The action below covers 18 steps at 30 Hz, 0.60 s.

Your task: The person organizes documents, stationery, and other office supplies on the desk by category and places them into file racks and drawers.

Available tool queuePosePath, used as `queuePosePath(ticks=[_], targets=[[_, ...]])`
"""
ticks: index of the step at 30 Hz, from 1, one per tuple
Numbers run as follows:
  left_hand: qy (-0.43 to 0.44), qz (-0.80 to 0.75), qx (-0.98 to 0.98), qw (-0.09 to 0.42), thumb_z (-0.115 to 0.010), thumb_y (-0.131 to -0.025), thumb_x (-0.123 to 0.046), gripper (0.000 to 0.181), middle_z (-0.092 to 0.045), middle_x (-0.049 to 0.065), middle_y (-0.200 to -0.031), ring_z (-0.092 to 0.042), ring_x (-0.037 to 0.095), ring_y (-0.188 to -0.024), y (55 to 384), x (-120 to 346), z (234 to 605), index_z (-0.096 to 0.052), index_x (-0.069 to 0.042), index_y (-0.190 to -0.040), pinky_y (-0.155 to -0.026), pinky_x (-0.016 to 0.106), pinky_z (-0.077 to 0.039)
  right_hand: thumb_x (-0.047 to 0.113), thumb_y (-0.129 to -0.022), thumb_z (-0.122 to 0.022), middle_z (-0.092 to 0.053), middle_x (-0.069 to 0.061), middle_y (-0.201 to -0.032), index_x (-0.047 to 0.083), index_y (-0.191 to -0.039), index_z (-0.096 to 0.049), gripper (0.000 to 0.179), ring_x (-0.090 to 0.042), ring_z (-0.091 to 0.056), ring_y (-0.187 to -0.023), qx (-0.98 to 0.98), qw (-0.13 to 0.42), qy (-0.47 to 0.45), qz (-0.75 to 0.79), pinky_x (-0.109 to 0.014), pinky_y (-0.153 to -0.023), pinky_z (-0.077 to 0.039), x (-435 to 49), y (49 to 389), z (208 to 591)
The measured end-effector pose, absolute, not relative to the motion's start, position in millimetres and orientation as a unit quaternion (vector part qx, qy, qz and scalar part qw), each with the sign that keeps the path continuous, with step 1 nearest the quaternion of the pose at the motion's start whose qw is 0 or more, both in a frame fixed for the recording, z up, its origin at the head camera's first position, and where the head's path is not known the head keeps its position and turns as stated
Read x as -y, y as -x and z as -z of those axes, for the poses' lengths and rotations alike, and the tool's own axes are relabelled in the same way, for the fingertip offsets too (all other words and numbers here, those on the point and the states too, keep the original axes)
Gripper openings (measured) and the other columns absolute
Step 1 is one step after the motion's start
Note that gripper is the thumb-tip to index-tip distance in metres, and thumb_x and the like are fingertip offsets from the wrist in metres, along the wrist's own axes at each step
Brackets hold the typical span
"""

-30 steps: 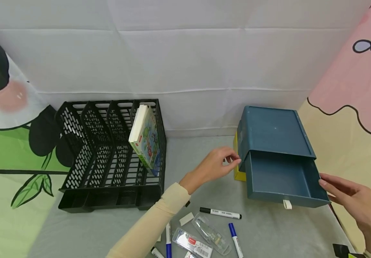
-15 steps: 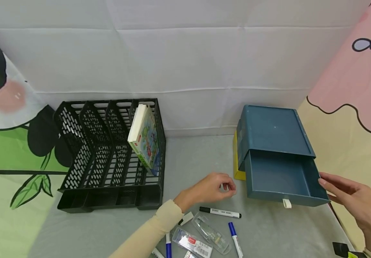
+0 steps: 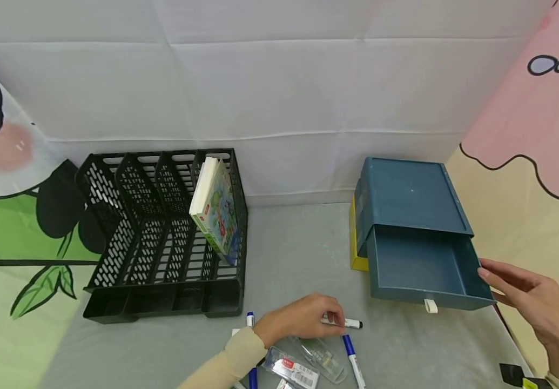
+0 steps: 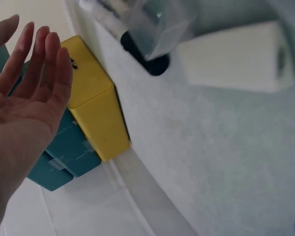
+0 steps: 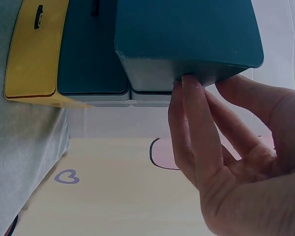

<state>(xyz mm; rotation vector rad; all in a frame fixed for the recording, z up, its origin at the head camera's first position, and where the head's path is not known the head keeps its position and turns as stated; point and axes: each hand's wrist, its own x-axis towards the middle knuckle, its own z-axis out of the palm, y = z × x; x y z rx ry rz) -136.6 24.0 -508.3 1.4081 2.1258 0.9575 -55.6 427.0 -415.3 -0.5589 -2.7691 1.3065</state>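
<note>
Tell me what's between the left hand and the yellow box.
The head view shows only bare grey tabletop between the left hand and yellow box.

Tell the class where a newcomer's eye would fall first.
The open blue drawer at right would probably catch the eye first, the right hand touching its side. Next comes the black rack at left, a book in its rightmost compartment. The left hand, lower centre, near loose markers, follows.

marker part hid by L hand, white block blurry
</note>
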Motion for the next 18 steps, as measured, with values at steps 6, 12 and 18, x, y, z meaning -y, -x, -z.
queuePosePath(ticks=[6,12,18], targets=[[-0.522,-0.299,-0.766,0.227,-0.074,-0.097,-0.021,0.007,-0.070,-0.013,-0.097,-0.061,-0.007,-0.088,126,-15,518,-0.075,-0.016,-0.101,-0.082,0.007,-0.046,0.046,-0.101,-0.064,-0.054,0.024,-0.114,-0.005,-0.145,-0.053,0.068,0.021,-0.049,-0.087,0.891,0.017,0.179,-0.417,-0.014,-0.068,-0.053,-426,55,415],[-0.525,-0.244,-0.777,0.249,-0.078,-0.094,-0.024,0.015,-0.070,-0.015,-0.102,-0.059,-0.009,-0.092,120,-8,521,-0.076,-0.017,-0.108,-0.083,0.006,-0.043,0.044,-0.101,-0.065,-0.053,0.030,-0.110,-0.003,-0.144,-0.055,0.065,0.021,-0.051,-0.086,0.888,0.022,0.173,-0.426,-0.013,-0.067,-0.053,-428,56,417],[-0.536,-0.192,-0.787,0.236,-0.083,-0.089,-0.026,0.024,-0.070,-0.015,-0.105,-0.059,-0.008,-0.095,118,-5,523,-0.077,-0.017,-0.110,-0.087,0.007,-0.042,0.044,-0.101,-0.065,-0.053,0.032,-0.109,-0.002,-0.144,-0.056,0.063,0.021,-0.053,-0.086,0.886,0.022,0.168,-0.431,-0.013,-0.067,-0.053,-429,55,418]])
